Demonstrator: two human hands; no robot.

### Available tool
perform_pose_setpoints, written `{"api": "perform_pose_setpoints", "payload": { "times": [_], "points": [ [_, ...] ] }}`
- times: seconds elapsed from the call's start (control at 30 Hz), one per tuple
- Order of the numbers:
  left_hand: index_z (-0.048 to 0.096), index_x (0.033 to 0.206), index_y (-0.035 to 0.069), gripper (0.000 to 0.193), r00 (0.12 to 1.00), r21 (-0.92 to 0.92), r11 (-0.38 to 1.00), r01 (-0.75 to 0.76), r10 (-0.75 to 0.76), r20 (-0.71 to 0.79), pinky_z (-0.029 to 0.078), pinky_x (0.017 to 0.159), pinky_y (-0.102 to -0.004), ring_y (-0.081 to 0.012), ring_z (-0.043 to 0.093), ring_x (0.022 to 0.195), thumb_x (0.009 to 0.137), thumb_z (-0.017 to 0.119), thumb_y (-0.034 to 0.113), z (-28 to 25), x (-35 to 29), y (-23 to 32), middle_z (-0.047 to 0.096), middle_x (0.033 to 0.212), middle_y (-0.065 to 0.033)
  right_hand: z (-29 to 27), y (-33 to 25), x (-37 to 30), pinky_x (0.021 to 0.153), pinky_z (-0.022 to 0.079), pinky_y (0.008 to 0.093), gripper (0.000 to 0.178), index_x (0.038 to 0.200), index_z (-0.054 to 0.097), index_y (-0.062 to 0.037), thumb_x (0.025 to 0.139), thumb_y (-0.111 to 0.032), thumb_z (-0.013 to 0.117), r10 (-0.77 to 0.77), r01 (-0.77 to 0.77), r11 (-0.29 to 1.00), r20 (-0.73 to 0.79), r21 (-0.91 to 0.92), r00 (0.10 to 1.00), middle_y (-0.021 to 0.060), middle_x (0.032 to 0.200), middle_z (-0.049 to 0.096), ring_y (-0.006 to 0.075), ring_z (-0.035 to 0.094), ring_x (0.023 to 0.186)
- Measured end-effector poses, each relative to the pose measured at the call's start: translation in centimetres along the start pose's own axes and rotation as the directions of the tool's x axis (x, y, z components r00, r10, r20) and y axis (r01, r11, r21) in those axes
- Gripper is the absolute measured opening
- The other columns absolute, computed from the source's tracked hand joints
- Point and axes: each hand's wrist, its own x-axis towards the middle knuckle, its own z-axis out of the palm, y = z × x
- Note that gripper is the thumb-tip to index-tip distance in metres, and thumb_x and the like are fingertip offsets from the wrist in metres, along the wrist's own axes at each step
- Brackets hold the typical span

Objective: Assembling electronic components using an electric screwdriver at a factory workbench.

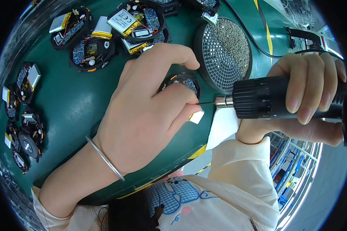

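Right hand [312, 90] wrapped round a black electric screwdriver [264, 98], firm hold, tool lying roughly level, bit [207, 102] aimed left. Left hand [142, 107] back up over the table middle, fingers curled; thumb and forefinger tips close together, right at the bit's end. Can't tell if they pinch anything; the tip is covered there.

Open watch body [189, 82] on the table middle, partly under the left hand, between its bent middle finger and forefinger; circuit board and an orange strip show. White battery [196, 117] sticks out just beside the thumb, near side. Metal bangle [104, 158] on left wrist.

Round black tray [219, 71] far right of the watch body, bottom full of holes, heap of small screws [233, 40] in its far right part. More open watch bodies [91, 54] bunched at the far side, several with silver batteries [123, 22]; another group [27, 82] along the left edge. White paper [223, 125] at the near right table edge, below the screwdriver's front end. Black cable [246, 29] far right, next to striped tape [269, 36]. Table [77, 111] is green.
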Motion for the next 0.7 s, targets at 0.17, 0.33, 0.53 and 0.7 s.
{"api": "perform_pose_setpoints", "payload": {
  "times": [0.17,0.33,0.53,0.7],
  "points": [
    [0.062,0.075,0.005,0.021,1.000,0.057,0.998,-0.018,0.017,0.017,0.047,0.081,-0.0354,-0.0268,0.057,0.098,0.061,0.078,0.005,0.14,0.03,0.19,0.058,0.109,-0.0105,0.06,0.31,-0.08,0.048,0.049,0.0250,0.057,0.103,0.050,-0.0033,0.070,-0.042,0.076,0.026,-0.027,1.000,0.069,0.011,0.997,0.0040,0.072,0.054,0.0149,0.059,0.052],
    [0.060,0.074,0.005,0.024,0.999,0.039,0.999,-0.034,0.033,0.031,0.047,0.083,-0.0357,-0.0290,0.057,0.100,0.059,0.079,0.004,-0.18,-0.04,-0.05,0.057,0.111,-0.0127,0.45,0.47,0.09,0.050,0.049,0.0258,0.057,0.105,0.051,-0.0043,0.071,-0.043,0.076,0.067,-0.069,0.998,0.128,0.006,0.989,0.0038,0.074,0.054,0.0147,0.059,0.054],
    [0.061,0.077,0.003,0.025,0.995,0.062,0.994,-0.092,0.091,0.029,0.046,0.084,-0.0369,-0.0311,0.056,0.103,0.059,0.078,0.002,0.00,0.01,0.11,0.056,0.112,-0.0142,0.61,0.71,-0.12,0.050,0.049,0.0260,0.057,0.105,0.052,-0.0045,0.071,-0.043,0.076,0.047,-0.040,0.998,0.157,-0.046,0.987,0.0038,0.074,0.054,0.0147,0.059,0.055],
    [0.059,0.096,0.003,0.046,0.998,-0.068,0.997,-0.032,0.029,-0.053,0.046,0.083,-0.0374,-0.0296,0.056,0.099,0.055,0.080,0.002,0.37,0.33,0.03,0.050,0.120,-0.0155,0.51,0.67,-0.25,0.051,0.048,0.0262,0.057,0.105,0.052,-0.0047,0.071,-0.044,0.075,0.036,-0.024,0.997,0.164,-0.073,0.986,0.0038,0.074,0.054,0.0146,0.059,0.055]
  ]
}}
